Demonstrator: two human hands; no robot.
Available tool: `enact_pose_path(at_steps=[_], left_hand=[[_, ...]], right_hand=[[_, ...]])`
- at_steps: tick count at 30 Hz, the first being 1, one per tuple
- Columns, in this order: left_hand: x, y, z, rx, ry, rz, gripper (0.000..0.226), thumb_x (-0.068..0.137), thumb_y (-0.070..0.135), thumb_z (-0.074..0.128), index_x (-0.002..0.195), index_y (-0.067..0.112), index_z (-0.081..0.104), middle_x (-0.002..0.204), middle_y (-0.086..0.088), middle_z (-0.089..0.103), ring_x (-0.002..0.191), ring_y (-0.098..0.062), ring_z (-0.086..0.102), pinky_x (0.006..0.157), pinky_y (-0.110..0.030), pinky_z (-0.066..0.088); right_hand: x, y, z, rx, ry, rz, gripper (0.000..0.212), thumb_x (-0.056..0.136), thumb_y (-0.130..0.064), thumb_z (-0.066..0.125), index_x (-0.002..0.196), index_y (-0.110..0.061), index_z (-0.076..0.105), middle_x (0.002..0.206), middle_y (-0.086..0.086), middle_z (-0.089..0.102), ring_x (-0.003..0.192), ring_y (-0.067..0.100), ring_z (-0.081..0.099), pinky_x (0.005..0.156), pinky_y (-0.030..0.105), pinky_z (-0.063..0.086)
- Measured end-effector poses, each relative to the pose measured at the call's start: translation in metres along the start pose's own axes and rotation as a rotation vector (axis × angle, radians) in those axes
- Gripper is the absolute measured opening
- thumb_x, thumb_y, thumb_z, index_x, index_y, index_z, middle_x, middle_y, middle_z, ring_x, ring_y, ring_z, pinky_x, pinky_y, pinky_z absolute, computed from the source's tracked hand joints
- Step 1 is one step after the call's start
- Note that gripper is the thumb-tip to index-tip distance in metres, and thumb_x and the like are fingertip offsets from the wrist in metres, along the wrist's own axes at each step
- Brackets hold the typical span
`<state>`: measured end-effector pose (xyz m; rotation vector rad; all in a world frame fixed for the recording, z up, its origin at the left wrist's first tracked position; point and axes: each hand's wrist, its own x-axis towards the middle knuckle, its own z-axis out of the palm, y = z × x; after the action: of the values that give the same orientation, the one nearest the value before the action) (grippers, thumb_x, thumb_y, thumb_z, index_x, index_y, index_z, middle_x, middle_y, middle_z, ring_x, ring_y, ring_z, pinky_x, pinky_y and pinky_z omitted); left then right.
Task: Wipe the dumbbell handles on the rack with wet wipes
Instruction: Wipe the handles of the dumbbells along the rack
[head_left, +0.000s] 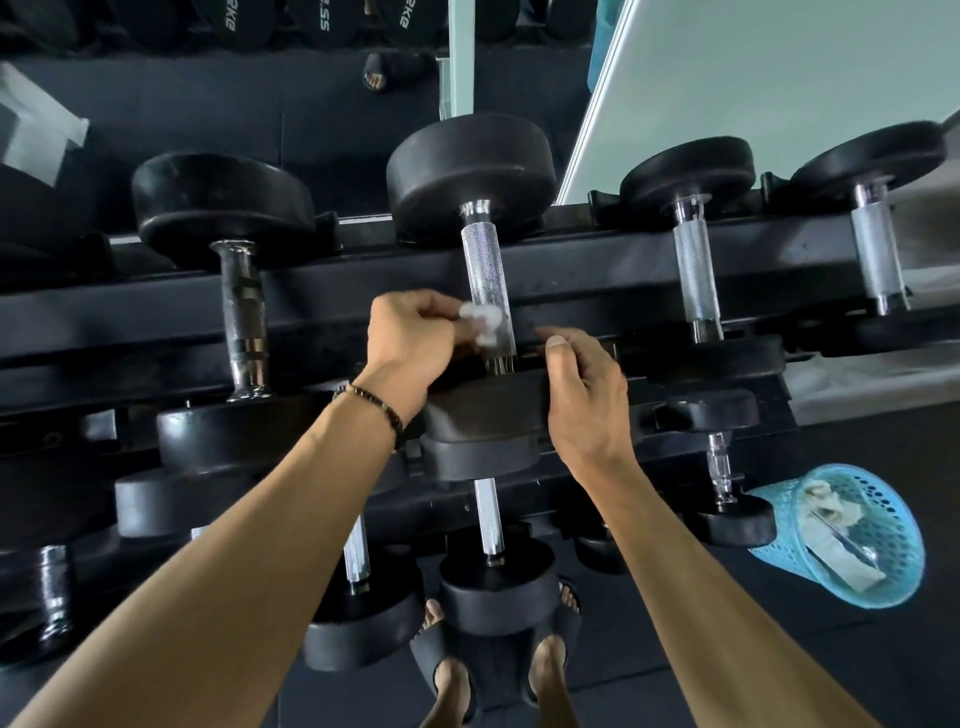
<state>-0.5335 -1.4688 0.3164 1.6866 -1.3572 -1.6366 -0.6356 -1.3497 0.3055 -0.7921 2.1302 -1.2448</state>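
A black dumbbell with a knurled chrome handle (485, 280) lies across the top tier of the black rack (613, 260), in the middle of the view. My left hand (410, 343) pinches a crumpled white wet wipe (483, 325) against the lower part of that handle. My right hand (587, 395) rests on the near rubber head (483, 410) of the same dumbbell, thumb on its upper edge, fingers curled over its side.
More dumbbells sit on the top tier to the left (241, 317) and right (696, 275), with others on the lower tiers. A blue perforated basket (852, 535) holding used wipes stands on the floor at the right. A mirror stands behind the rack.
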Motion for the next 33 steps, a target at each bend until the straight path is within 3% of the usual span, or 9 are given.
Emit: enact_pose_path(at_steps=[2, 4, 9, 14, 18, 22, 26, 30, 33], left_hand=[[0.005, 0.016, 0.006, -0.213, 0.033, -0.018, 0.019, 0.08, -0.004, 0.076, 0.074, 0.011, 0.067, 0.089, -0.009, 0.073, 0.075, -0.019, 0.073, 0.068, -0.027, 0.061], [0.007, 0.022, 0.008, -0.241, 0.029, -0.042, 0.018, 0.082, -0.005, 0.074, 0.076, 0.01, 0.066, 0.088, -0.007, 0.072, 0.071, -0.013, 0.072, 0.065, -0.024, 0.06], [-0.007, 0.0, 0.002, 0.017, 0.007, -0.034, 0.015, 0.077, 0.003, 0.081, 0.077, 0.016, 0.073, 0.079, -0.005, 0.075, 0.072, -0.017, 0.072, 0.072, -0.03, 0.06], [0.028, 0.03, 0.014, -0.304, 0.081, -0.061, 0.028, 0.086, -0.008, 0.067, 0.068, 0.014, 0.069, 0.077, -0.006, 0.075, 0.067, -0.016, 0.07, 0.072, -0.032, 0.061], [0.012, 0.015, 0.007, -0.209, -0.049, -0.085, 0.026, 0.087, -0.009, 0.065, 0.074, 0.013, 0.069, 0.065, 0.003, 0.072, 0.059, -0.008, 0.067, 0.061, -0.021, 0.058], [0.008, 0.013, 0.0, -0.189, -0.158, -0.069, 0.032, 0.083, -0.017, 0.062, 0.071, 0.011, 0.071, 0.063, -0.002, 0.07, 0.06, -0.015, 0.064, 0.064, -0.023, 0.06], [0.036, 0.043, 0.013, -0.426, 0.005, -0.081, 0.046, 0.089, -0.016, 0.054, 0.057, 0.014, 0.067, 0.062, 0.0, 0.069, 0.065, -0.015, 0.066, 0.07, -0.031, 0.062], [0.017, 0.015, 0.001, -0.125, -0.168, -0.091, 0.028, 0.084, -0.011, 0.066, 0.075, 0.014, 0.073, 0.066, 0.0, 0.071, 0.057, -0.012, 0.063, 0.058, -0.025, 0.056], [0.011, 0.013, -0.001, -0.131, -0.205, -0.089, 0.028, 0.081, -0.016, 0.063, 0.074, 0.01, 0.071, 0.065, -0.004, 0.069, 0.061, -0.017, 0.062, 0.068, -0.03, 0.059]], right_hand=[[0.0, -0.001, 0.0, -0.003, -0.006, 0.005, 0.039, 0.09, -0.04, 0.037, 0.104, -0.023, 0.068, 0.1, -0.005, 0.068, 0.105, 0.021, 0.059, 0.096, 0.048, 0.046], [0.0, -0.001, 0.0, -0.007, -0.013, 0.012, 0.04, 0.09, -0.041, 0.036, 0.104, -0.023, 0.069, 0.099, -0.004, 0.069, 0.104, 0.021, 0.06, 0.095, 0.049, 0.047], [0.0, 0.0, 0.0, -0.01, 0.009, -0.001, 0.042, 0.089, -0.042, 0.037, 0.107, -0.022, 0.069, 0.106, -0.002, 0.068, 0.108, 0.02, 0.059, 0.096, 0.048, 0.047], [0.0, -0.01, -0.003, -0.094, -0.036, 0.013, 0.042, 0.089, -0.04, 0.037, 0.115, -0.021, 0.065, 0.114, -0.004, 0.061, 0.115, 0.019, 0.053, 0.101, 0.044, 0.044], [0.0, -0.013, 0.0, -0.14, -0.034, 0.022, 0.041, 0.089, -0.041, 0.043, 0.116, -0.02, 0.066, 0.116, -0.004, 0.061, 0.115, 0.018, 0.053, 0.102, 0.042, 0.044], [-0.003, -0.014, 0.003, -0.123, 0.017, 0.016, 0.046, 0.083, -0.04, 0.037, 0.111, -0.02, 0.068, 0.114, -0.003, 0.064, 0.112, 0.017, 0.054, 0.098, 0.038, 0.044], [-0.004, -0.013, 0.002, -0.106, 0.014, 0.009, 0.043, 0.086, -0.04, 0.035, 0.111, -0.023, 0.066, 0.11, -0.01, 0.062, 0.113, 0.015, 0.054, 0.099, 0.039, 0.044], [-0.003, -0.012, 0.003, -0.108, 0.029, 0.015, 0.039, 0.085, -0.04, 0.037, 0.107, -0.026, 0.067, 0.109, -0.008, 0.064, 0.11, 0.015, 0.055, 0.1, 0.043, 0.043], [-0.002, -0.011, 0.004, -0.103, 0.038, 0.018, 0.037, 0.085, -0.04, 0.037, 0.104, -0.028, 0.067, 0.109, -0.009, 0.066, 0.111, 0.015, 0.056, 0.1, 0.043, 0.043]])
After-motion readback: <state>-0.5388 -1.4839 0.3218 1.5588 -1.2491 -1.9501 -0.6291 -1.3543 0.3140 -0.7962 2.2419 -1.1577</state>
